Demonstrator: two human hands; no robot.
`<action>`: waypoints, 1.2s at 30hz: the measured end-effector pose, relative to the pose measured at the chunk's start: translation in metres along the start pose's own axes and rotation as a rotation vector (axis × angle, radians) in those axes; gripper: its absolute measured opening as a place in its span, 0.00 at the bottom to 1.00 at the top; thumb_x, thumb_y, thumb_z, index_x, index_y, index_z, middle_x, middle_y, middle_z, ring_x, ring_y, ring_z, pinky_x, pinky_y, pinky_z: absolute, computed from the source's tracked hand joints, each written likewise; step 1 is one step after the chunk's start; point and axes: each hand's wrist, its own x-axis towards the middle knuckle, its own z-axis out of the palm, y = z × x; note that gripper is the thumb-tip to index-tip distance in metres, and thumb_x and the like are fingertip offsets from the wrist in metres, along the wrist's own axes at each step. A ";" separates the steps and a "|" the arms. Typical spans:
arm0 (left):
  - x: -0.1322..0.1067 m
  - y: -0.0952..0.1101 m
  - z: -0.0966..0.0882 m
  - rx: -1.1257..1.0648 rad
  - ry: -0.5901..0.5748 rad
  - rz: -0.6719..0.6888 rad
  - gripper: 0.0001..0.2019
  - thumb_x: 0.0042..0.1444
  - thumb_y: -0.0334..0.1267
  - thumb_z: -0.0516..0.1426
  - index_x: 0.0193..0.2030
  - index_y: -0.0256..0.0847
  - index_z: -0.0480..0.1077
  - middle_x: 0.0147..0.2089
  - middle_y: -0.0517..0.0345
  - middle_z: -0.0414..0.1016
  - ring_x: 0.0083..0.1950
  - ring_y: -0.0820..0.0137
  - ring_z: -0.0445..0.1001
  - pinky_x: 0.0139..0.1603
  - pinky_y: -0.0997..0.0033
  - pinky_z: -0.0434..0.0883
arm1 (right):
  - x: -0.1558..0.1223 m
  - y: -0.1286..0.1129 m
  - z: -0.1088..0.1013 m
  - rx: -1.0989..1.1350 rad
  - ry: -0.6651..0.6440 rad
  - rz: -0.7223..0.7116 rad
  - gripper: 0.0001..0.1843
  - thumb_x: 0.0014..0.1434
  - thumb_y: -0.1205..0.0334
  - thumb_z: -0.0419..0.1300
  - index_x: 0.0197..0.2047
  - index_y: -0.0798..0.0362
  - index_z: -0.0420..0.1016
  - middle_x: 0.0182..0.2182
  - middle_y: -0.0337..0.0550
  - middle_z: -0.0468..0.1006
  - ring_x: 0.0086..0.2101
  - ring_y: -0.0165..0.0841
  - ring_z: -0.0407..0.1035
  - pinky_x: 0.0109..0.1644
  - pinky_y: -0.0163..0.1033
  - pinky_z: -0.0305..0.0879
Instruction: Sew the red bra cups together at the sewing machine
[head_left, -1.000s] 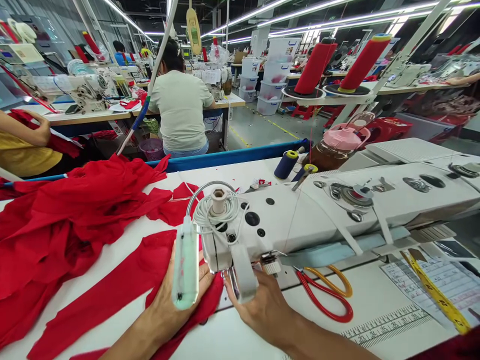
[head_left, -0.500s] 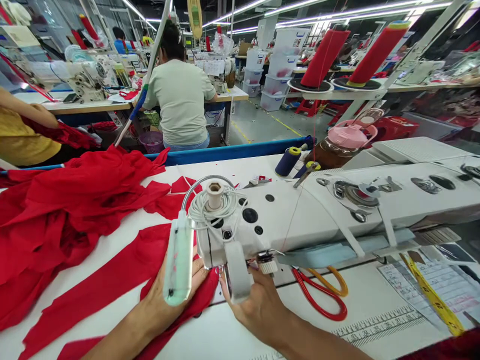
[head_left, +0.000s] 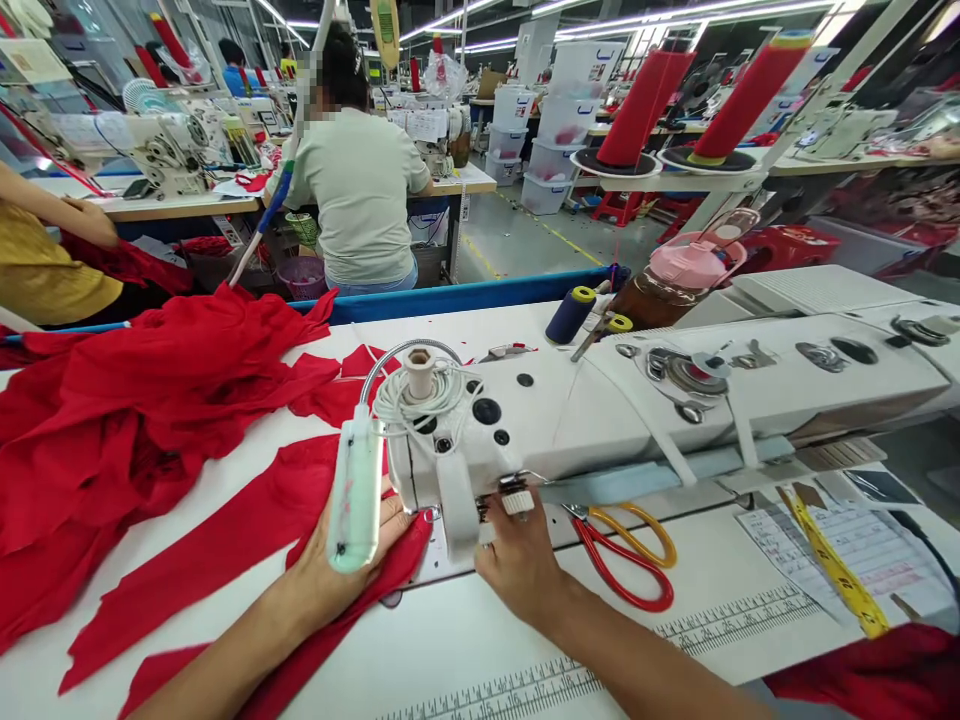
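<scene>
we see the left hand (head_left: 311, 590) lying flat and spread on the red strip (head_left: 225, 555), just left of the sewing machine (head_left: 600, 420) head, partly behind its lamp (head_left: 354, 500). the right hand (head_left: 517, 565) sits under the head with fingers curled; whether it pinches anything we cannot tell. the strip looks light, soft and limp, likely to slide and pucker, so we judge it best held flat near its edge close to the needle. behind the machine a pink-lidded bottle (head_left: 675, 285) holds brown liquid; far behind, pale bins (head_left: 562, 110) hold something we cannot make out. red scissors (head_left: 611, 565) lie right of the head
</scene>
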 end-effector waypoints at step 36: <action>0.019 0.045 -0.004 0.030 -0.021 -0.576 0.16 0.70 0.42 0.47 0.41 0.42 0.75 0.43 0.52 0.78 0.39 0.64 0.81 0.30 0.72 0.73 | -0.002 0.000 0.005 -0.114 -0.105 0.031 0.07 0.61 0.69 0.55 0.33 0.55 0.73 0.27 0.44 0.76 0.29 0.36 0.66 0.44 0.47 0.51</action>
